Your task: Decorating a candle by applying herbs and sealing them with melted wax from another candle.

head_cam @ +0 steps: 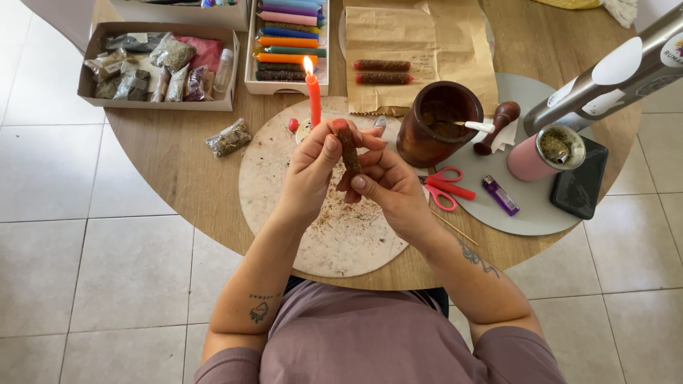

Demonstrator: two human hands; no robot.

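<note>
Both hands hold one red candle coated in brown dried herbs [349, 151] above a round pale board [284, 192] strewn with herb crumbs. My left hand [313, 171] pinches its upper part with thumb and fingers. My right hand [388, 186] grips its lower end. The candle's red tip points away from me, close to a lit orange-red candle [314, 96] standing upright at the board's far edge.
A wooden mortar [437, 122] and pestle [496, 126], red scissors [445, 187], a purple lighter [501, 195] and a pink cup [542, 151] lie right. Two coated candles [383, 72] rest on brown paper. Boxes of coloured candles [288, 43] and herb bags [156, 67] stand far left.
</note>
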